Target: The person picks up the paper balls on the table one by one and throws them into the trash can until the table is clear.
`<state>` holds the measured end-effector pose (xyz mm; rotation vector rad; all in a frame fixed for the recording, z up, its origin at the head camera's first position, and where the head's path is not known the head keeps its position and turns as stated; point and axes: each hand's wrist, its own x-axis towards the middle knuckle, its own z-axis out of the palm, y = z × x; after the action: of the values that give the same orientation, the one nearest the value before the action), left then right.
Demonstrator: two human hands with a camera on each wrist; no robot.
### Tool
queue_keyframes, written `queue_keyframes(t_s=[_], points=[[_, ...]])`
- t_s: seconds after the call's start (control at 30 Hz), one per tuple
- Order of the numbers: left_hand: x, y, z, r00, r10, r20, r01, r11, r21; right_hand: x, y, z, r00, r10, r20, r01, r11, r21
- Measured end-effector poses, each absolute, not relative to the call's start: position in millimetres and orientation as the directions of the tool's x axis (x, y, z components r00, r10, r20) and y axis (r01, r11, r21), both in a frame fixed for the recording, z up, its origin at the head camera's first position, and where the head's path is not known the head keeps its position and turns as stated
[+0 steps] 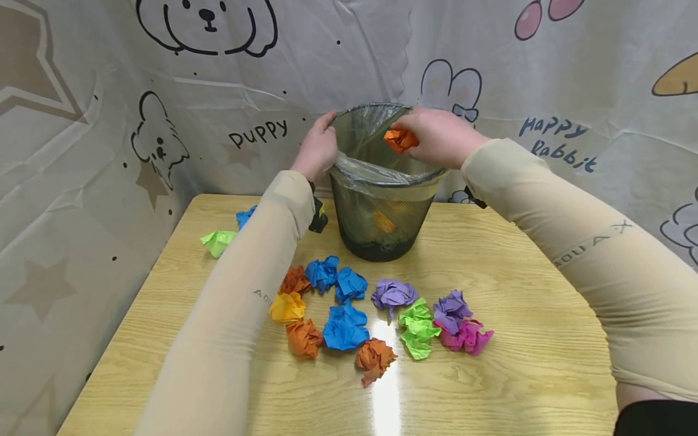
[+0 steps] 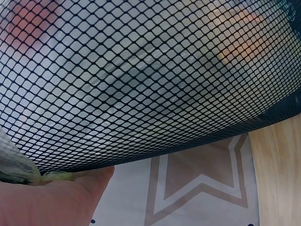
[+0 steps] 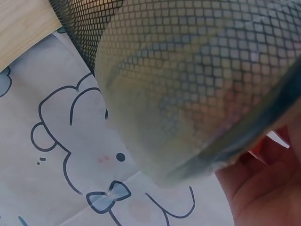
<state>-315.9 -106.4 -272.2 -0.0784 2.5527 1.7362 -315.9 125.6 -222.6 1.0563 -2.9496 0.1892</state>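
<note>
A black mesh wastebasket [image 1: 349, 209] with a clear plastic liner [image 1: 376, 171] stands toward the back of the table. My left hand [image 1: 316, 147] grips its left rim, and the left wrist view shows a finger of that hand [image 2: 56, 200] against the liner's edge. Over the right side of the opening, my right hand [image 1: 444, 136] pinches an orange crumpled paper ball [image 1: 400, 140] just inside the rim. Through the mesh, an orange shape [image 1: 383, 222] shows low in the basket. In the right wrist view the basket [image 3: 188, 84] hides most of the held paper.
Several crumpled paper balls lie in front of the basket, among them blue [image 1: 346, 327], orange [image 1: 375, 360], yellow [image 1: 287, 307], purple [image 1: 394, 293], green [image 1: 418, 329] and pink [image 1: 467, 336]. Another green one [image 1: 218, 243] lies at the table's left. A printed curtain [image 1: 338, 66] hangs behind.
</note>
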Motion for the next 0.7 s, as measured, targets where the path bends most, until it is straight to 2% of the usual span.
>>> queue_keyframes(t_s=[0.53, 0.7], points=[[-315.8, -107.0, -273.3, -0.998, -0.006, -0.069, -0.066, 0.364, 0.929, -316.4, 123.5, -220.3, -0.839, -0.543, -0.039, -0.540, 0.839, -0.072], [-317.5, -107.6, -274.9, -0.998, -0.001, -0.065, -0.061, 0.366, 0.928, -315.3, 124.6, -220.8, -0.835, -0.550, -0.021, -0.549, 0.834, -0.050]])
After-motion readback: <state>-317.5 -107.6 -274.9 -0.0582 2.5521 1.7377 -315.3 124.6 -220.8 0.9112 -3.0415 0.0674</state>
